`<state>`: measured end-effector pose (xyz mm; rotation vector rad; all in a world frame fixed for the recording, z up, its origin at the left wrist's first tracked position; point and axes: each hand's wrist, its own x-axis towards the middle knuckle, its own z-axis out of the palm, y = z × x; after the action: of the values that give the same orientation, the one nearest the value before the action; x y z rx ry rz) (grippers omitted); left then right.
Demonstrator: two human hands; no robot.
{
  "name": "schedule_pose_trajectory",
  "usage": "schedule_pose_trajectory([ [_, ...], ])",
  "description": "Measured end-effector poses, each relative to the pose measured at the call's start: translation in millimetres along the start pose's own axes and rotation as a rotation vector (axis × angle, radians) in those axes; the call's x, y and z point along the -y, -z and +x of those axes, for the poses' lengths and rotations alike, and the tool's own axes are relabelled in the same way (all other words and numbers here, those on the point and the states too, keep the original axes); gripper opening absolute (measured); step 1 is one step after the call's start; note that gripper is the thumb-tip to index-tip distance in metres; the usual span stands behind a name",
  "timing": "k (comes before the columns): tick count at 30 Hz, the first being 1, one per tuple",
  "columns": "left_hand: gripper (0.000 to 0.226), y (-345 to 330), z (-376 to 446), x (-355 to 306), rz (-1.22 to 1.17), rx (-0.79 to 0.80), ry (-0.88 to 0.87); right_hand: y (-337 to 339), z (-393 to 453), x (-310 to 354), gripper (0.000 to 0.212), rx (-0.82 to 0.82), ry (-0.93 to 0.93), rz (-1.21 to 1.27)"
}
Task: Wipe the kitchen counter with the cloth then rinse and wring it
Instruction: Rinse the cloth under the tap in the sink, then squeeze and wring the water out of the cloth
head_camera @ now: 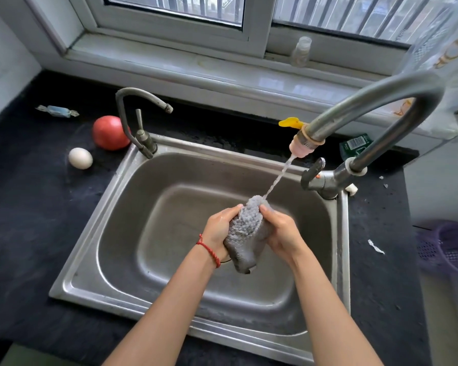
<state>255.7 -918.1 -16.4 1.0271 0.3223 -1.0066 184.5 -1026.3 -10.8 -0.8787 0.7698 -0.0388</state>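
Observation:
A grey knobbly cloth is bunched up over the steel sink. My left hand grips its left side and my right hand grips its right side, so the cloth is squeezed between both palms. Its lower end hangs down below my hands. Water streams from the pink nozzle of the large curved tap onto the top of the cloth. The black counter surrounds the sink.
A second, thin tap stands at the sink's back left corner. A red tomato, a white egg and a wrapped sweet lie on the left counter. A purple basket sits to the right.

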Motion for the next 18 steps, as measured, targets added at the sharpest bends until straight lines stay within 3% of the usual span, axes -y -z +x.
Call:
schedule_pose_trajectory([
  [2,0.011,2.9,-1.7,0.2,-0.017,-0.063,-0.039,2.8,-2.5,5.5,0.008,-0.119,0.195,-0.169],
  [5,0.014,5.2,-7.5,0.9,-0.027,-0.024,0.059,1.2,-11.3,13.9,0.013,-0.167,0.429,-0.456],
  [9,0.025,6.6,-19.0,-3.4,-0.013,0.148,0.348,-3.4,-18.7,21.6,0.025,-0.165,0.563,-0.592],
  [11,0.025,6.1,-22.0,-6.4,0.012,0.176,0.391,-3.9,-21.2,22.5,0.02,-0.208,0.583,-0.645],
  [14,0.016,2.5,-17.5,-7.6,0.0,0.037,0.222,-1.3,-25.0,23.3,0.008,-0.337,0.646,-0.738],
  [16,0.016,0.0,-12.4,-7.8,0.049,-0.114,-0.024,1.3,-26.2,21.6,0.022,-0.459,0.69,-0.824],
  [18,0.023,-1.2,-12.0,-10.0,0.247,-0.232,-0.257,2.4,-27.2,20.0,0.036,-0.592,0.697,-0.856],
])
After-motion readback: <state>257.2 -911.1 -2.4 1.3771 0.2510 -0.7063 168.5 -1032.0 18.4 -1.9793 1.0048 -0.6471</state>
